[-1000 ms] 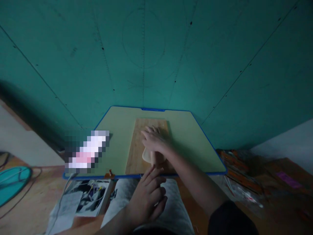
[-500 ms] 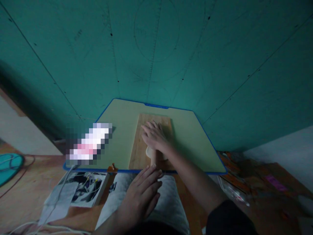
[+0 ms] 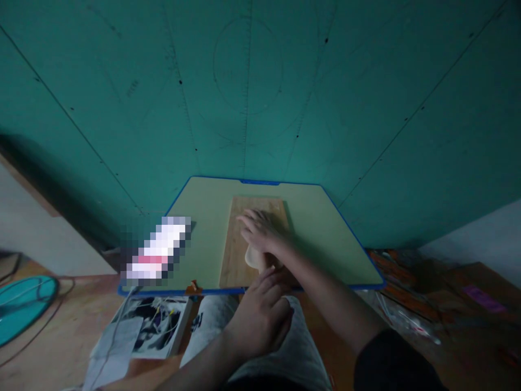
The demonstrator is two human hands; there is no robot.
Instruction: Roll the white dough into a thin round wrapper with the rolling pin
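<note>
A pale wooden rod that looks like a rolling pin (image 3: 264, 262) lies lengthwise on a wooden cutting board (image 3: 230, 260). Flat white dough (image 3: 252, 257) shows beside and under it, partly covered. My right hand (image 3: 258, 231) reaches in from the right and lies over the pin's far part, its fingers bent forward and hiding that end. At the board's near edge, my left hand (image 3: 264, 307) has its fingers curled over the pin's near end, palm down. The exact grip of the left fingertips is dim.
Under the board is a pale folding table (image 3: 199, 201) with a blue rim. A lit, blurred phone (image 3: 158, 250) stands at its left, with a cable below. A green wall (image 3: 260, 136) rises behind. Cardboard boxes (image 3: 480, 288) are on the right, an open box (image 3: 163, 326) lower left.
My left hand has moved right and forward onto the pin's near end, its fingers more curled. My right hand stays over the far part. The camera view has shifted slightly.
</note>
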